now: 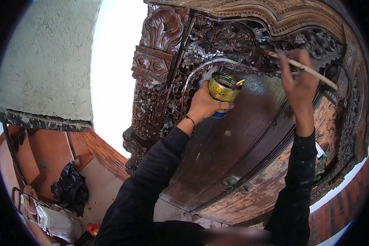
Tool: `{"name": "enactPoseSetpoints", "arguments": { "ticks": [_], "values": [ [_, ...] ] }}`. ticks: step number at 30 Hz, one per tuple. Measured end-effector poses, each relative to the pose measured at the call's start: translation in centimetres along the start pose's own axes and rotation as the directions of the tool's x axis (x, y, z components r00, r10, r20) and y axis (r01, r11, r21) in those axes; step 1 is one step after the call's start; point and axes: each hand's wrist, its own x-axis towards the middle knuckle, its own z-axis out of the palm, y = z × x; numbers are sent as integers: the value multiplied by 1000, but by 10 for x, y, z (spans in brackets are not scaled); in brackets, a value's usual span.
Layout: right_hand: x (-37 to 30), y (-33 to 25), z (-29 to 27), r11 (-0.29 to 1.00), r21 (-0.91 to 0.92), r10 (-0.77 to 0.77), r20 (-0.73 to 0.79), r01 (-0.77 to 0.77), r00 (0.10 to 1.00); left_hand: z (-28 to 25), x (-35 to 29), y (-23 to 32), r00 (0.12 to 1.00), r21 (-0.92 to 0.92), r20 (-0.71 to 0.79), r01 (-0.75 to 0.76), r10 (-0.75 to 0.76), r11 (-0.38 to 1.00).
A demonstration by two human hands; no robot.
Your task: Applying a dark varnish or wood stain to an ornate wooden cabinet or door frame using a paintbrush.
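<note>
My left hand [203,103] is wrapped round a small yellow and green tin can [222,92] with a blue base. Its top is open and dark inside, and a bent shiny flap of metal stands at the right of its rim. Higher and to the right, my right hand [300,84] grips a paintbrush [324,79] by its pale wooden handle. The dark bristle end points left and reaches the dark carved scrollwork [233,36] above a wooden door [205,151]. Whether the bristles touch the carving is hard to tell. Much of this carving looks glossy.
A carved pillar [153,78] borders the door on the left. The lower right door leaf [242,201] looks worn and paler, with round knobs [229,181] nearby. At lower left lie a black plastic bag [71,186] and a white container [55,221]. A grey-green wall block [49,61] fills the upper left.
</note>
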Motion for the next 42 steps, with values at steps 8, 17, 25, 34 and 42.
{"name": "enactPoseSetpoints", "arguments": {
  "ticks": [8,17,25,34,42],
  "values": [
    [22,18,9,994,103,43,-246,-18,968,10,6,1,1000,-78,19,-4,6,997],
    [37,29,60,975,63,-210,-44,213,977,12,0,14,1000,-26,23,11,-10,1000],
    [13,38,51,932,341,-118,-46,127,992,10,-1,8,999,-23,48,15,-14,1000],
    [-12,19,61,911,33,-413,60,412,909,13,1,7,999,-49,50,11,-8,999],
    [-4,-19,57,949,-35,-315,-2,314,949,14,1,9,1000,54,31,-3,1,999]
  ]
}}
